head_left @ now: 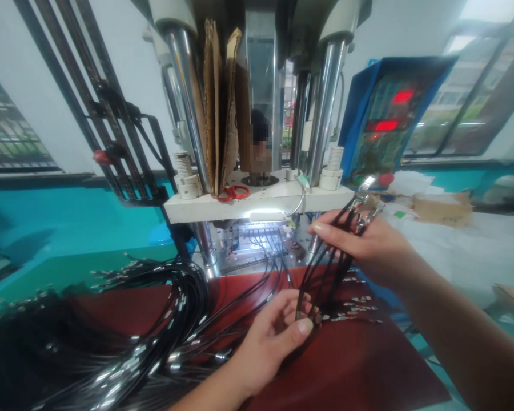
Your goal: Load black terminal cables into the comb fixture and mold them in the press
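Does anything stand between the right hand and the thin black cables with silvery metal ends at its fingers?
Nothing visible does: the bare right hand holds the thin black cables with silvery metal ends directly, their lower stretch reaching the left hand.

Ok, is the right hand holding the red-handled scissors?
No, the right hand holds black cables, and the red-handled scissors lie on the white press plate.

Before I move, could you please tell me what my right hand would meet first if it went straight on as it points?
Your right hand would probably meet the white press plate, near its lit lamp, though depth is unclear.
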Motion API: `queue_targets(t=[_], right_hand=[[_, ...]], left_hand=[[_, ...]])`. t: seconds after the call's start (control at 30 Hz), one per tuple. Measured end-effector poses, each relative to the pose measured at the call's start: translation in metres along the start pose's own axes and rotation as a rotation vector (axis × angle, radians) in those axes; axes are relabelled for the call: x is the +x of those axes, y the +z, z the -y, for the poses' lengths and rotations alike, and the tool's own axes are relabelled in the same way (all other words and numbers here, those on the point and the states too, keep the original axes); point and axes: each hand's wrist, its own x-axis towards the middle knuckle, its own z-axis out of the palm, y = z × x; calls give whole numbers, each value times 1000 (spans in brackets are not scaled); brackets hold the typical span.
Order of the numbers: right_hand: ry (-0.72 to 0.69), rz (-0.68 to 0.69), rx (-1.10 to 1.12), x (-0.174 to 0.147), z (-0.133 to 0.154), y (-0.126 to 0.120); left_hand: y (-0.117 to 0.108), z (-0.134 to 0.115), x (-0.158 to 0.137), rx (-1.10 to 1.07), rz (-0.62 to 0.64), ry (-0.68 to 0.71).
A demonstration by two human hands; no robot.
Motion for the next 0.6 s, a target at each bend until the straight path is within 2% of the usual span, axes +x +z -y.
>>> queue_targets(t=[0.1, 0.2, 0.3, 0.37, 0.43, 0.5, 0.6], right_hand=[[-68, 12, -108, 1, 16, 2], [-118, -7, -186, 1, 33, 7], [-95, -15, -218, 3, 42, 11], [-31, -8, -206, 4, 42, 12], [39, -16, -94, 6, 35, 10], [91, -15, 127, 5, 24, 8], [185, 66, 401, -1, 0, 8]], left_hand=[[13, -22, 6, 81, 43, 35], [29, -39, 10, 217, 3, 82], [39, -44, 10, 389, -66, 98], [41, -45, 9, 476, -53, 47], [42, -47, 7, 519, -26, -18], [43, -49, 5, 487, -22, -64], [45, -49, 0, 219, -21, -167]])
